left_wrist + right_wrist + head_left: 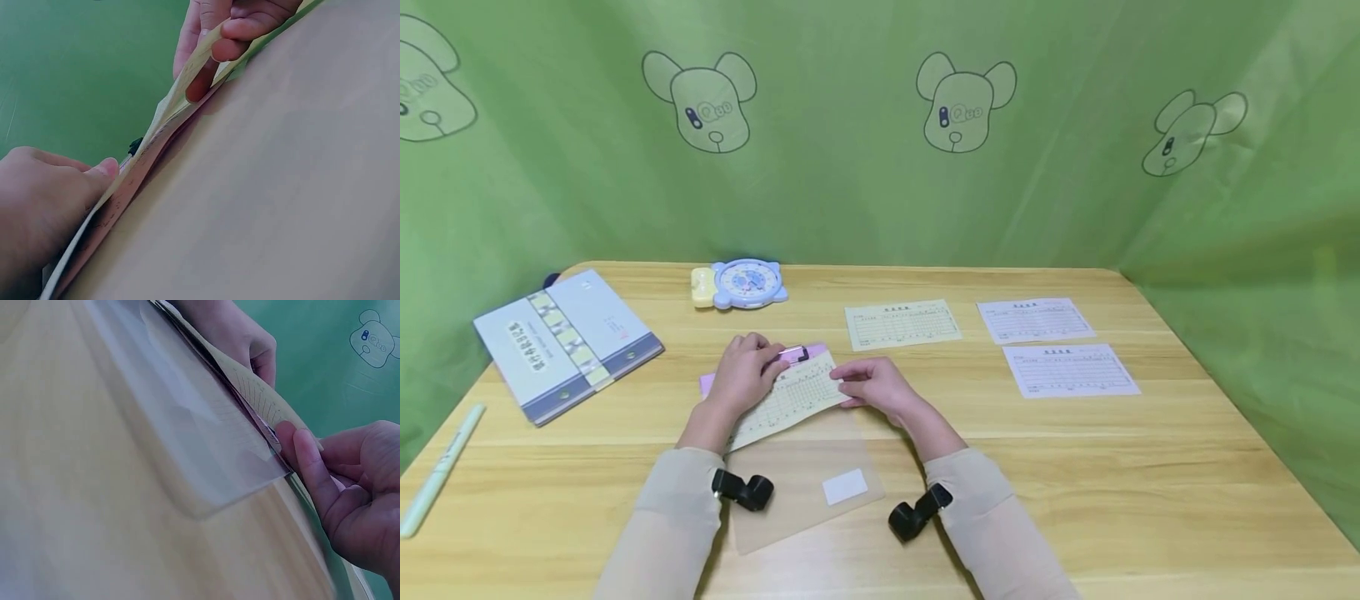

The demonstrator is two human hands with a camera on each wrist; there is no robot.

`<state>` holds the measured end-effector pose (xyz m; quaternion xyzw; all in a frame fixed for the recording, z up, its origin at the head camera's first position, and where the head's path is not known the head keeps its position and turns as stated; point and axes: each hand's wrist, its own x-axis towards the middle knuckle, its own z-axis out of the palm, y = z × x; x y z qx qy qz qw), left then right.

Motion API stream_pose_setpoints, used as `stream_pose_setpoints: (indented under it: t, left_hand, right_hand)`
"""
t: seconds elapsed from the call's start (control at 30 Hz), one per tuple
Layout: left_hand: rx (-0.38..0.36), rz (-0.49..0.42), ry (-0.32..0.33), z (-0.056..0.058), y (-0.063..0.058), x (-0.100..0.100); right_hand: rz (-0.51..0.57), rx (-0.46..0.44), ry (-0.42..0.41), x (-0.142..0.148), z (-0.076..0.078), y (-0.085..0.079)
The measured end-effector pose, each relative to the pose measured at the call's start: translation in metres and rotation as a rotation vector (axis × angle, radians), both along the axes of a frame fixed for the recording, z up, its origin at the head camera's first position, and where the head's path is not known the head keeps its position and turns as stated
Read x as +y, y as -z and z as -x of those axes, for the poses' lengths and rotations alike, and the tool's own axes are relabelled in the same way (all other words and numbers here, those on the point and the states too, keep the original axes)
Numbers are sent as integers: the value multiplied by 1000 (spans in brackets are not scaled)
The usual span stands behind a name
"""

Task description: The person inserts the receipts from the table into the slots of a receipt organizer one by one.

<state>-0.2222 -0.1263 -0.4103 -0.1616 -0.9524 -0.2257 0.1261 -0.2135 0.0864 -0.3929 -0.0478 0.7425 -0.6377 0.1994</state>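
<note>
A pink clipboard (707, 383) lies in front of me, mostly covered by a pale yellow printed form (797, 400). My left hand (745, 375) grips the clipboard's far edge, its thumb beside the metal clip (793, 353). At the form's right edge, my right hand (880, 387) pinches the paper between thumb and fingers. In the right wrist view the right hand (356, 487) lifts that edge, and the form (262, 400) bends away from the board. Nearer to me, a translucent plastic sheet (805, 467) with a white label (845, 487) extends from beneath the form.
A yellowish form (902, 323) and two white forms (1036, 321) lie to the right. At the left are a blue-grey notebook (568, 342) and a pale green pen (443, 468). A blue clock-like toy (748, 283) sits near the table's back edge, before a green curtain (850, 208).
</note>
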Motion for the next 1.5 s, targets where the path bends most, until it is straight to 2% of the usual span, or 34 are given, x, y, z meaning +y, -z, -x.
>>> stream_pose_setpoints:
  t: [0.2, 0.73, 1.03, 1.5]
  left_hand:
    - [-21, 12, -10, 0, 0, 1]
    - [3, -15, -1, 1, 0, 1]
    - [-12, -11, -8, 2, 1, 0]
    - [2, -25, -5, 1, 0, 1]
  right_hand:
    - [6, -9, 22, -3, 2, 0]
    - [-9, -11, 14, -7, 7, 0]
    - [-23, -3, 57, -12, 6, -4]
    - [0, 4, 116, -18, 11, 2]
